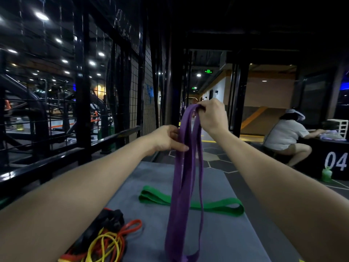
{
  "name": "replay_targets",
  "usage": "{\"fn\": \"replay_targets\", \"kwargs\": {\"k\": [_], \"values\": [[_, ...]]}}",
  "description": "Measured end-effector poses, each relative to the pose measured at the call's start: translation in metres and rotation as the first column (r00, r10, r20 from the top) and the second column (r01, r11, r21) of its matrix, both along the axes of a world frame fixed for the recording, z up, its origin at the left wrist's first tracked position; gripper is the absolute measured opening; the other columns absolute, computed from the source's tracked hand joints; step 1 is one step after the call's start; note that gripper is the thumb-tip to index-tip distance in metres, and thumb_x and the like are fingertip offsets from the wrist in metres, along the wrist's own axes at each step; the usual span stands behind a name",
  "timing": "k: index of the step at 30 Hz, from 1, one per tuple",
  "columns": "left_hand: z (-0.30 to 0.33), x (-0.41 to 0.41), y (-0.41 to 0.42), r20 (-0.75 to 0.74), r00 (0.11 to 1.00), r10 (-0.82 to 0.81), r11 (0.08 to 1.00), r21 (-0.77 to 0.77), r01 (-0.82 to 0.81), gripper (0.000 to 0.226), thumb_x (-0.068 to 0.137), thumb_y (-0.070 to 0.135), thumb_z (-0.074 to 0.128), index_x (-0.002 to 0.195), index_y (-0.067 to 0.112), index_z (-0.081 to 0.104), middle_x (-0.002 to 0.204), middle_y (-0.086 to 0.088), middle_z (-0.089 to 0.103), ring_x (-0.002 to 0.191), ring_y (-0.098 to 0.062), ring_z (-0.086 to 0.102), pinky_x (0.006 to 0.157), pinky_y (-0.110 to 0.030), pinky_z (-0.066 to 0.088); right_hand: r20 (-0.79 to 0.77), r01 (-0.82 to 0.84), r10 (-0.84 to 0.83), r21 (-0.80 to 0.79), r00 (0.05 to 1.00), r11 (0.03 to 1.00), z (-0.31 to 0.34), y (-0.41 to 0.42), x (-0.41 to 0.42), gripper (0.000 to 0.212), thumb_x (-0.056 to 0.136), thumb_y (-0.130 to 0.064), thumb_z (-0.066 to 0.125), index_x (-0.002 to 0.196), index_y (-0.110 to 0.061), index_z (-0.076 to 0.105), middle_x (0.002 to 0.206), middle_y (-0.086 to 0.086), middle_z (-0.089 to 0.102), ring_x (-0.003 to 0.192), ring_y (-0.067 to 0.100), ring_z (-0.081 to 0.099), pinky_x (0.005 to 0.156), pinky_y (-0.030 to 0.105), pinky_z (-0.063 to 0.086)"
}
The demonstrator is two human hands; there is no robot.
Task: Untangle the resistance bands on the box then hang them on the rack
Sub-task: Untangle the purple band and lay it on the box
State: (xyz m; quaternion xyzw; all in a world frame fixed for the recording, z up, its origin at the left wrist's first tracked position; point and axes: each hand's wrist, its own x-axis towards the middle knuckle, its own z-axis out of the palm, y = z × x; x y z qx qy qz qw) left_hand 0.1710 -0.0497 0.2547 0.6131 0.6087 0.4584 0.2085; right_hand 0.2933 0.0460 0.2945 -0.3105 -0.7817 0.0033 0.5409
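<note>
the right hand (212,115) is raised above the grey padded box top (217,233), its fingers curled round the top fold of a wide purple rubber resistance band (182,195), which hangs down in long loops until its lower end rests on that surface. the left hand (166,138) pinches one strand of the same purple band lower down, thumb in front. a flat green resistance band (213,205) lies stretched across the surface behind the hanging loops. at the near left corner sits a tangled heap of thin yellow, orange-red and black bands (107,241). a black wire-grid rack (139,87) stands to the left. at right a crouching person in a white shirt (285,133) leans on a black box marked 04 (336,161).
</note>
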Motion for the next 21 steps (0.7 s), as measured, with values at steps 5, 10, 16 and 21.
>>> {"fn": "replay_targets", "kwargs": {"k": [5,10,16,21], "values": [[-0.022,-0.003,0.005,-0.093,0.996,0.011,0.998,-0.064,-0.017,0.023,0.072,0.007,0.077,0.089,0.012,0.063,0.075,0.003,0.059,0.072,-0.012,0.055,0.066,-0.021,0.047,-0.049,-0.006,0.003,-0.054,0.999,0.998,0.0,-0.004,0.0,0.025,0.087,0.0,0.044,0.069,-0.003,0.06,0.073,0.011,0.058,0.067,0.026,0.055,0.06,0.037,0.046],[-0.036,0.008,0.008,0.012,0.998,-0.06,0.987,-0.149,0.061,0.058,0.069,0.005,0.079,0.118,0.013,0.048,0.108,0.0,0.063,0.102,-0.015,0.06,0.084,-0.024,0.049,-0.071,0.005,-0.011,-0.086,0.997,0.996,-0.007,0.0,0.001,0.026,0.088,-0.002,0.045,0.068,-0.003,0.061,0.079,0.013,0.057,0.068,0.024,0.051,0.055,0.033,0.039],[-0.043,0.006,0.015,-0.192,0.97,0.148,0.982,-0.085,-0.166,0.066,0.063,0.007,0.083,0.117,0.011,0.045,0.106,-0.001,0.06,0.1,-0.018,0.058,0.086,-0.029,0.047,-0.089,0.047,-0.054,-0.084,0.995,0.995,-0.011,0.005,0.002,0.024,0.091,-0.008,0.047,0.077,-0.004,0.066,0.089,0.012,0.061,0.071,0.024,0.053,0.059,0.03,0.036],[-0.038,0.006,0.007,-0.07,0.997,0.019,0.958,-0.283,-0.038,0.042,0.069,0.02,0.081,0.103,0.017,0.057,0.086,0.005,0.059,0.086,-0.016,0.055,0.078,-0.027,0.046,-0.068,0.083,-0.09,-0.1,0.994,0.991,-0.016,0.011,0.004,0.023,0.091,-0.01,0.048,0.078,-0.003,0.066,0.095,0.014,0.061,0.073,0.029,0.057,0.062,0.038,0.047]]}}
